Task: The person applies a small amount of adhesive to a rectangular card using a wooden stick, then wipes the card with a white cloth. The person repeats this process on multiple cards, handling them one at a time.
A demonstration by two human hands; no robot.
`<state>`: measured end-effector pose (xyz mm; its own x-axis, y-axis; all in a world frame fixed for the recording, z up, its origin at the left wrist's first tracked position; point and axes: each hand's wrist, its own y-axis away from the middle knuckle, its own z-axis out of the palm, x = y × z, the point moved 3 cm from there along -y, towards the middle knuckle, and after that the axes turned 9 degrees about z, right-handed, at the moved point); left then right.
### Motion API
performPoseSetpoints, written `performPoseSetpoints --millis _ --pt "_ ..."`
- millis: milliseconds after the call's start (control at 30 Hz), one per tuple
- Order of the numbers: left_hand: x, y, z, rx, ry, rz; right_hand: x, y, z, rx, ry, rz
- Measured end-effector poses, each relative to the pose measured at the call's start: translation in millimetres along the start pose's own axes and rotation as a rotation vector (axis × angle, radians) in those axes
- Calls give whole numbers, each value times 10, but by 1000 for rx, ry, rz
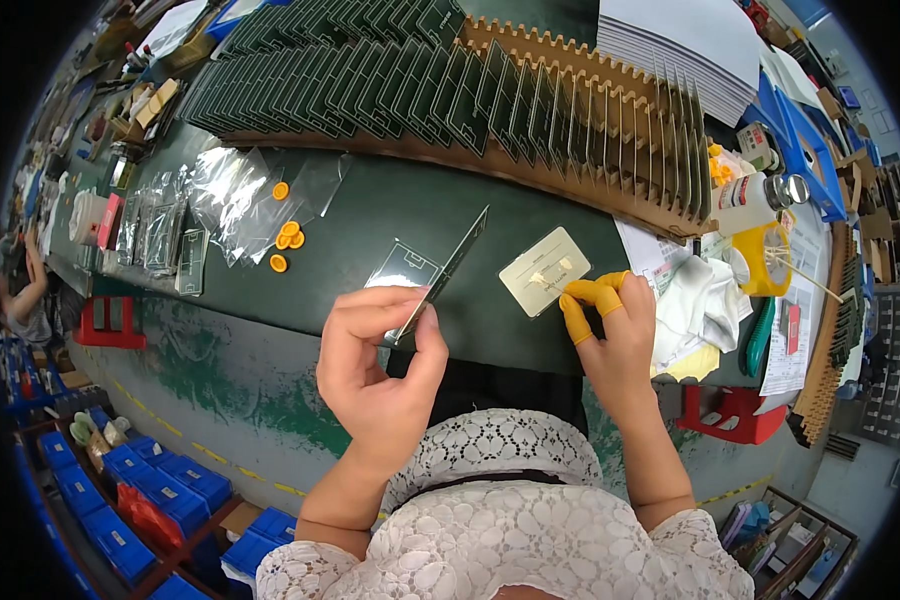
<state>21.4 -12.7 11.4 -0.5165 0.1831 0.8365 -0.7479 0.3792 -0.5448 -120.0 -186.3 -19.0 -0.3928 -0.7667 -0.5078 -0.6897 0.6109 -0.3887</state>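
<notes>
My left hand (385,375) pinches a thin dark green card (455,262) with pale lines between thumb and fingers, tilted up and seen almost edge-on. Behind it, a similar lined card (406,266) lies on the dark green table. Yellow finger cots cover the thumb and some fingers of my right hand (618,340). Its fingertips are closed together at the lower right corner of a cream rectangular card (545,272) lying flat. Whether they grip anything small is too fine to tell. Several rolled orange finger cots (290,236) rest to the left.
A long notched brown rack (610,185) full of upright green cards spans the back. At right stand a clear bottle (745,200) and a yellow cup (767,258) with swabs, beside a white cloth (695,310). Plastic bags (240,195) lie left; red stools (110,322) flank the table.
</notes>
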Motion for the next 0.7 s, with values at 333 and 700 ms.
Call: performPoseSetpoints --millis 333,700 --pt "3 7 33 -18 -59 60 -26 -18 -47 -22 40 -4" --pt "141 35 108 -175 -229 341 -524 -18 -487 -65 -508 74"
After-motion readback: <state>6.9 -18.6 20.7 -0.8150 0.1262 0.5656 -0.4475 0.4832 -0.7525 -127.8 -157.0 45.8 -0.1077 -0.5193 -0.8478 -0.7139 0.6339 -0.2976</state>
